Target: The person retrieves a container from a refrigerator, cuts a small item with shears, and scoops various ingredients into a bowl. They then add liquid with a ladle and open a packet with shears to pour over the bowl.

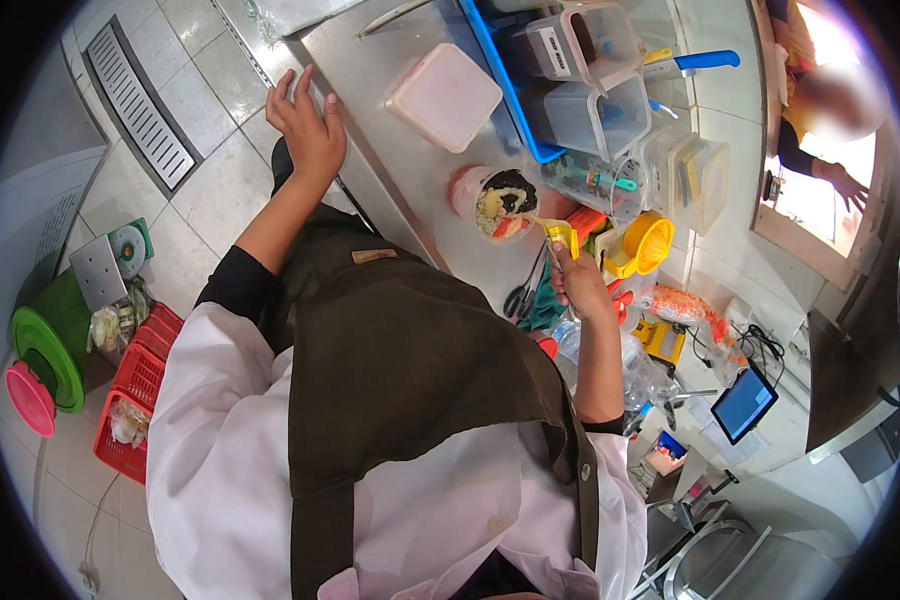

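Note:
My right hand (578,284) grips a small yellow sachet (562,234) and tips it beside the rim of a clear cup (470,200). Inside the cup lie dark, pale and red pieces of food, with a cream-coloured patch on top. The sachet's mouth is close to the cup's right side; whether anything is flowing from it is too small to tell. My left hand (311,130) is open, fingers spread, near the front edge of the steel counter (370,95), and holds nothing. A square, pale-lidded container (448,97) stands on the counter between that hand and the blue tray.
A blue tray (510,85) holds clear bins (595,115) at the back. Right of the cup are scissors (520,300), a yellow juicer (648,243) and plastic bags. A tablet (745,403) stands farther right. Another person's hand (842,184) shows at the window. Red baskets (140,380) sit on the floor.

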The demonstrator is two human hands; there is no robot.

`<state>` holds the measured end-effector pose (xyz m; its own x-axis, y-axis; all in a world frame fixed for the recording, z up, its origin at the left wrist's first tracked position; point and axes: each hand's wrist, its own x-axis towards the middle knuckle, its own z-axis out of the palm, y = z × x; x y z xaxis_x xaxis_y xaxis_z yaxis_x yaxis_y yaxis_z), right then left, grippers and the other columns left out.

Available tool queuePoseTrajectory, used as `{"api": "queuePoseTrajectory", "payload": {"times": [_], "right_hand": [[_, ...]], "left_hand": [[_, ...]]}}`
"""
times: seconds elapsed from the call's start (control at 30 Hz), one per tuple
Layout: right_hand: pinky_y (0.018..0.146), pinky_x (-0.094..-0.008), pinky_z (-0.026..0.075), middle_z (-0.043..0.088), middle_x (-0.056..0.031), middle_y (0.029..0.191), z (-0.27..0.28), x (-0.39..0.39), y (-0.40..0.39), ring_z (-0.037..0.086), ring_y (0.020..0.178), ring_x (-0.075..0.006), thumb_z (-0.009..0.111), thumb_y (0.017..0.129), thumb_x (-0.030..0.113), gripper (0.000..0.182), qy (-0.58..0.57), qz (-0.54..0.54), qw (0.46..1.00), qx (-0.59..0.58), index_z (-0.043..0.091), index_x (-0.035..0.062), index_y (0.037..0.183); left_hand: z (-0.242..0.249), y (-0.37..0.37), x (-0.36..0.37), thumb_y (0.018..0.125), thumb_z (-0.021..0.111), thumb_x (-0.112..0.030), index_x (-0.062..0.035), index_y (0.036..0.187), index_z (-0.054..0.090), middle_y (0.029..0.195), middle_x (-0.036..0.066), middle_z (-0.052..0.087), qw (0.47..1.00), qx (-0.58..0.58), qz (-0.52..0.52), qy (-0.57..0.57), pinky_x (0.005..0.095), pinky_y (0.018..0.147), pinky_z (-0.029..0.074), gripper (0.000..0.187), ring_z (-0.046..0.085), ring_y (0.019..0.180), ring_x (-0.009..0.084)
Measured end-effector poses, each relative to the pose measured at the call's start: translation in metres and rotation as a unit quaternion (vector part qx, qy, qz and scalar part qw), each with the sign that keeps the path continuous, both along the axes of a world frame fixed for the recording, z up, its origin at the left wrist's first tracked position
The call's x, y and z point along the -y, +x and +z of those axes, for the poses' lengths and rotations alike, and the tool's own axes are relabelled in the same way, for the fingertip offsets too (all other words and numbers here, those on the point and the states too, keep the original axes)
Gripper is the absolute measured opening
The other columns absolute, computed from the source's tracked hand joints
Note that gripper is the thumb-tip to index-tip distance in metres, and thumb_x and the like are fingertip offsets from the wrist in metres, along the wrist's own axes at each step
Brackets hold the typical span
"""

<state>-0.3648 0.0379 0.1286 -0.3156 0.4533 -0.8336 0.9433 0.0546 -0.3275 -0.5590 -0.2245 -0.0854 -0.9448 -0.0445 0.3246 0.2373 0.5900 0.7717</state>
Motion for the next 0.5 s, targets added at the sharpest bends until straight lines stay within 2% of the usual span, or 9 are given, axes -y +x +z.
{"api": "queuePoseTrajectory", "payload": {"times": [0.17, 0.27, 0.37, 0.5], "right_hand": [[0.035, -0.0206, 0.023, 0.034, 0.0058, 0.055, 0.004, 0.005, -0.002, 0.028, 0.042, -0.0055, 0.048, 0.093, 0.034, 0.031, -0.017, -0.025, 0.999, -0.022, 0.041, 0.0126, 0.071], [0.036, -0.0192, 0.024, 0.034, 0.0062, 0.058, 0.002, -0.008, 0.007, 0.030, 0.044, -0.0049, 0.048, 0.091, 0.035, 0.028, -0.145, -0.068, 0.987, -0.025, 0.045, 0.0099, 0.079], [0.039, -0.0173, 0.026, 0.036, 0.0055, 0.063, -0.005, -0.016, 0.018, 0.031, 0.049, -0.0043, 0.045, 0.089, 0.036, 0.027, -0.347, -0.208, 0.909, -0.099, 0.047, 0.0096, 0.094], [0.041, -0.0153, 0.027, 0.038, 0.0031, 0.069, 0.002, -0.008, 0.016, 0.034, 0.054, -0.0035, 0.042, 0.089, 0.037, 0.036, -0.386, -0.225, 0.889, -0.097, 0.045, 0.0103, 0.113]], "left_hand": [[-0.001, 0.000, 0.000, 0.086, 0.052, -0.016, -0.0034, 0.127, 0.042, 0.130, 0.022, 0.030, 1.000, 0.004, 0.002, 0.006, 0.0512, 0.103, 0.017, 0.044, 0.020, 0.120, 0.0413], [-0.001, -0.001, 0.000, 0.086, 0.052, -0.016, -0.0036, 0.127, 0.042, 0.130, 0.022, 0.030, 1.000, 0.001, 0.001, 0.004, 0.0513, 0.103, 0.017, 0.044, 0.020, 0.120, 0.0414], [0.000, -0.001, 0.000, 0.086, 0.052, -0.016, -0.0035, 0.127, 0.042, 0.129, 0.022, 0.030, 1.000, 0.002, -0.002, -0.005, 0.0515, 0.103, 0.016, 0.043, 0.020, 0.120, 0.0414], [-0.001, -0.001, 0.001, 0.086, 0.051, -0.016, -0.0032, 0.126, 0.043, 0.128, 0.022, 0.032, 1.000, -0.001, -0.007, -0.013, 0.0517, 0.104, 0.014, 0.043, 0.020, 0.120, 0.0411]]}}
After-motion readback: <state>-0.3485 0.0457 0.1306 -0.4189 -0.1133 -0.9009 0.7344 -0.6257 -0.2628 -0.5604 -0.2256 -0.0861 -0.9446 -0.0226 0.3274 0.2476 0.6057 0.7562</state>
